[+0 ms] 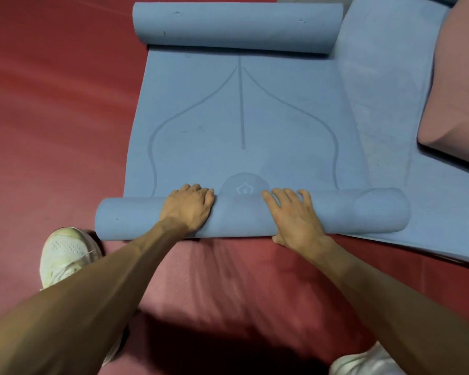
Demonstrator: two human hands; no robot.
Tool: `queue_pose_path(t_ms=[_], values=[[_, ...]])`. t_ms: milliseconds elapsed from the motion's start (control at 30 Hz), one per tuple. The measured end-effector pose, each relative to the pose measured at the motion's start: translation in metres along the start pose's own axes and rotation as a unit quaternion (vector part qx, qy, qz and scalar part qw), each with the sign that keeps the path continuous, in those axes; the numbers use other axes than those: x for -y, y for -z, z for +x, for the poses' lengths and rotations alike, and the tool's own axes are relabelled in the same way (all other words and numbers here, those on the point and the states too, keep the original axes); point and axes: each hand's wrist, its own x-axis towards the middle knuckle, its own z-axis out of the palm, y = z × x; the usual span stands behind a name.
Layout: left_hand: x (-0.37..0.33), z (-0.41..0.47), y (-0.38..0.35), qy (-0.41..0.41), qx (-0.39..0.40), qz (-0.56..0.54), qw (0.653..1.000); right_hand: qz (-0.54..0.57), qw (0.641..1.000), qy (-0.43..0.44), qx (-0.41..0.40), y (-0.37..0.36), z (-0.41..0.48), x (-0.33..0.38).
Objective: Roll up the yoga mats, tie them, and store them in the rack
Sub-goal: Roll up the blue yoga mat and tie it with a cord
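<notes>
A blue yoga mat (244,117) with curved line markings lies on the red floor, stretching away from me. Its near end is rolled into a tube (130,219) right in front of me. My left hand (188,208) presses palm-down on the roll left of centre. My right hand (295,215) presses on it right of centre, fingers spread, thumb under the near edge. The far end of the mat curls into a second roll (236,25). No tie and no rack are in view.
A second blue mat (390,85) lies flat on the right, partly under the near roll's right end. A pink mat (460,98) overlaps it at the right edge. My white shoes (65,253) stand on the red floor (52,104) at bottom left and bottom right.
</notes>
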Motion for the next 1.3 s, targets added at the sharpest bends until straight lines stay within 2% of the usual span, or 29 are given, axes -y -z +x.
queue_pose_path(t_ms=[133, 267, 500, 567, 700, 800, 1000, 1200, 1300], values=[[-0.001, -0.014, 0.0, -0.013, -0.045, 0.018, 0.999, -0.008, 0.996, 0.032, 0.084, 0.022, 0.015, -0.006], [-0.008, -0.028, 0.002, 0.008, -0.067, 0.024, 0.997, 0.024, 0.984, 0.042, 0.17, 0.045, 0.029, -0.01], [-0.008, -0.07, -0.006, 0.039, -0.081, 0.032, 0.995, 0.123, 0.925, 0.038, 0.358, 0.064, 0.043, 0.005], [-0.009, -0.077, -0.016, 0.028, -0.084, 0.026, 0.996, 0.142, 0.91, 0.032, 0.387, 0.06, 0.036, 0.009], [-0.01, -0.079, -0.03, 0.02, -0.088, 0.042, 0.995, 0.155, 0.926, 0.037, 0.344, 0.039, 0.019, 0.015], [-0.012, -0.075, -0.028, 0.022, -0.047, 0.046, 0.998, 0.147, 0.944, 0.044, 0.291, 0.032, 0.012, 0.014], [-0.013, -0.05, -0.015, 0.057, 0.001, 0.051, 0.997, 0.095, 0.987, 0.053, 0.118, 0.021, -0.012, 0.02], [-0.012, -0.016, -0.003, 0.082, -0.003, 0.008, 0.997, 0.064, 0.996, -0.018, -0.057, 0.006, -0.033, 0.028], [-0.012, -0.006, 0.0, 0.094, -0.021, -0.024, 0.995, 0.05, 0.996, -0.022, -0.066, -0.001, -0.034, 0.025]])
